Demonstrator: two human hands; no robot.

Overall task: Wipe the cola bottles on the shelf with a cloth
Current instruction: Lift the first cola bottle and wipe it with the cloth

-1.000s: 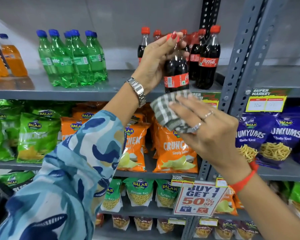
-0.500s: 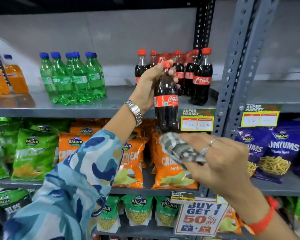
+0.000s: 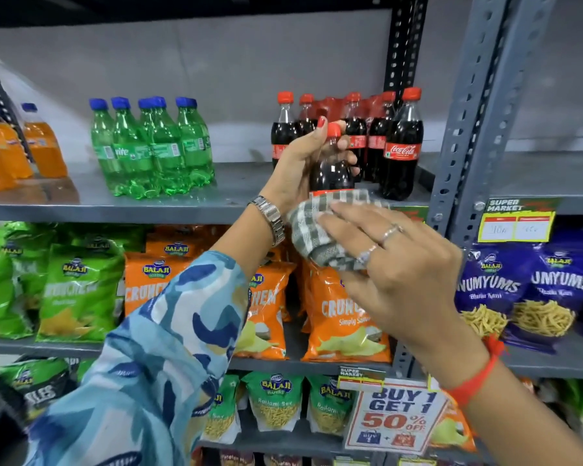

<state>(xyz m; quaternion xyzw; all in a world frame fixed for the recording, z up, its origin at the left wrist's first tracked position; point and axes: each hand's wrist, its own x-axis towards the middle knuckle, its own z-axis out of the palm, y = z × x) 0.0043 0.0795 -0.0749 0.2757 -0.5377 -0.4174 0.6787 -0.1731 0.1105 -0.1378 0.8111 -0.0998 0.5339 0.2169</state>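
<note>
My left hand (image 3: pixel 298 166) grips a cola bottle (image 3: pixel 332 171) by its neck, just under the red cap, and holds it out in front of the shelf edge. My right hand (image 3: pixel 394 274) presses a grey-and-white checked cloth (image 3: pixel 320 227) against the bottle's lower half, covering its red label and base. Several more cola bottles (image 3: pixel 401 149) with red caps stand in a group on the grey metal shelf (image 3: pixel 182 203) behind the held one.
Green soda bottles (image 3: pixel 155 146) and orange soda bottles (image 3: pixel 21 149) stand further left on the same shelf. A grey perforated upright (image 3: pixel 465 129) rises at the right. Snack bags (image 3: pixel 340 317) fill the lower shelves, with a promotion sign (image 3: pixel 394 418) below.
The right hand has brought the cloth up from below the bottle onto its lower half. The left hand still holds the bottle by the neck, off the shelf.
</note>
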